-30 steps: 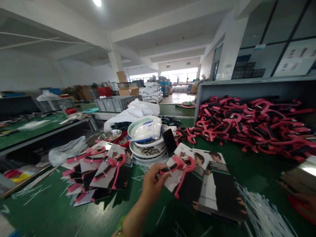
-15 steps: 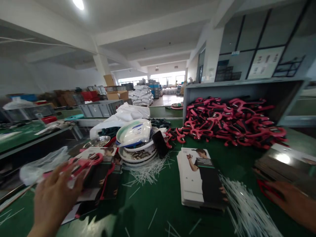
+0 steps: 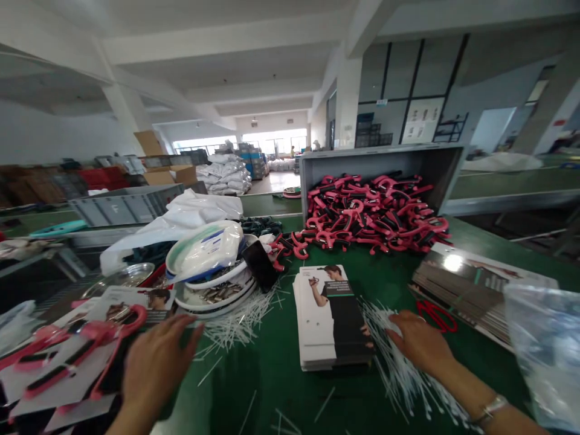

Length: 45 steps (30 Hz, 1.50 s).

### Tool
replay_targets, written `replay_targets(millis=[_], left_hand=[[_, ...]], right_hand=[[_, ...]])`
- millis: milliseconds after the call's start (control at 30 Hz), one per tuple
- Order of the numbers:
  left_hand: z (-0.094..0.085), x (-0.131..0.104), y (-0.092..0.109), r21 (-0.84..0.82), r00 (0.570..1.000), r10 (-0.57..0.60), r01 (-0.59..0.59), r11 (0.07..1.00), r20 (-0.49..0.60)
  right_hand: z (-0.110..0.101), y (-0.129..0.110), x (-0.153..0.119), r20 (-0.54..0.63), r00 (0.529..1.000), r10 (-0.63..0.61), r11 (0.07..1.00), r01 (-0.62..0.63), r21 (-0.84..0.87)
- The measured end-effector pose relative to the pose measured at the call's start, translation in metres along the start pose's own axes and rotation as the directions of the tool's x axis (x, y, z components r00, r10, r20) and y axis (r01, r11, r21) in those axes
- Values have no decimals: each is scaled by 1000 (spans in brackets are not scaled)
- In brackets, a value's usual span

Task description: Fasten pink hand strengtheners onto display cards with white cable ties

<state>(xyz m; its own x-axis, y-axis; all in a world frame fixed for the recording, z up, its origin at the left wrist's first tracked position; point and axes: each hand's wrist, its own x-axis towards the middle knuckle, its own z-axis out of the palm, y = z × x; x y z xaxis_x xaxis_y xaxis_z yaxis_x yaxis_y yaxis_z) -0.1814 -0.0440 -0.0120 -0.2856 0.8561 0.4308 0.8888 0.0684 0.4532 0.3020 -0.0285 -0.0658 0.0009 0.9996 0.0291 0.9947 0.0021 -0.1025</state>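
Note:
My left hand is open over the green table, just right of pink-and-black tools lying on printed cards. My right hand rests on a bundle of white zip ties, its fingers bent at the bundle's upper end; whether they grip any ties is hard to tell. Between the hands lies a stack of printed cards. Red-handled scissors lie beside my right hand.
A grey crate on its side spills pink tools. White bowls of metal parts, a black phone and scattered ties are left of centre. More cards and a plastic bag lie right.
The view has turned right. My left hand has come away from the pink tools. My right hand has left the red scissors and moved onto the zip ties.

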Motion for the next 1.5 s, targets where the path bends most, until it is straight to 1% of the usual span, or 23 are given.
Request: replay_targets(millis=[33, 67, 100, 133, 167, 233, 333, 467, 567, 667, 733, 800, 867, 933, 967, 1000, 1067, 1133, 1200, 1300, 1333, 1433, 1500], left_hand=[[14, -8, 23, -30, 991, 40, -36, 999, 127], [29, -15, 47, -116, 956, 59, -27, 993, 288], [44, -22, 70, -205, 904, 67, 23, 978, 422], [58, -26, 91, -269, 862, 79, 69, 961, 500], [71, -30, 108, -311, 836, 90, 100, 945, 541], [91, -31, 133, -345, 805, 88, 150, 926, 587], [111, -27, 144, -325, 791, 78, 157, 933, 607], [127, -19, 136, -384, 803, 95, 174, 907, 589], [130, -14, 132, -475, 802, 138, 196, 858, 581], [124, -9, 134, -515, 810, 134, 226, 827, 570], [118, -7, 137, -521, 820, 105, 254, 815, 563], [110, -8, 142, -542, 801, 78, 327, 775, 594], [100, -11, 147, -576, 732, 66, 474, 666, 678], [92, -15, 154, -576, 621, 99, 641, 507, 778], [88, -17, 157, -564, 570, 134, 698, 442, 810], [86, -20, 161, -558, 540, 168, 728, 397, 824], [84, -25, 167, -564, 519, 221, 762, 316, 825], [84, -30, 171, -576, 530, 234, 785, 229, 815], [86, -33, 175, -559, 525, 216, 816, 146, 823], [89, -35, 181, -508, 495, 149, 859, 63, 856], [91, -36, 183, -504, 496, 133, 862, 40, 858], [97, -38, 193, -539, 533, 134, 842, 11, 835], [102, -39, 199, -557, 550, 138, 830, 14, 824]], right_hand=[[-1, -4, 5, 7, 1000, 29, 1000, -29, -2], [-3, -7, 9, 12, 999, 50, 999, -50, 5], [-5, -9, 13, 17, 998, 66, 998, -66, 19], [-6, -10, 16, 24, 997, 74, 996, -75, 36], [-7, -9, 18, 31, 996, 78, 995, -79, 53], [-9, -6, 19, 38, 996, 80, 992, -83, 91], [-10, 3, 18, 33, 996, 89, 982, -93, 164], [-14, 13, 20, 37, 993, 112, 958, -118, 261], [-19, 15, 26, 38, 991, 130, 938, -135, 318], [-23, 17, 30, 8, 986, 165, 894, -153, 421], [-26, 17, 31, 4, 976, 216, 790, -177, 587], [-29, 16, 29, 57, 966, 253, 609, -205, 766], [-36, 11, 26, 112, 964, 242, 423, -208, 882], [-46, -1, 22, 79, 967, 244, 267, -145, 953], [-53, -9, 20, 20, 963, 268, 198, -76, 977], [-60, -19, 19, -54, 951, 303, 136, 13, 991], [-72, -41, 15, -211, 900, 381, 44, 211, 977], [-76, -64, 14, -319, 860, 399, 4, 346, 938], [-71, -84, 16, -363, 856, 369, -8, 393, 919], [-49, -104, 24, -338, 872, 354, -46, 377, 925], [-40, -108, 27, -317, 877, 361, -63, 362, 930], [-22, -113, 30, -272, 883, 383, -94, 330, 939], [-19, -111, 27, -276, 876, 396, -81, 333, 940]])
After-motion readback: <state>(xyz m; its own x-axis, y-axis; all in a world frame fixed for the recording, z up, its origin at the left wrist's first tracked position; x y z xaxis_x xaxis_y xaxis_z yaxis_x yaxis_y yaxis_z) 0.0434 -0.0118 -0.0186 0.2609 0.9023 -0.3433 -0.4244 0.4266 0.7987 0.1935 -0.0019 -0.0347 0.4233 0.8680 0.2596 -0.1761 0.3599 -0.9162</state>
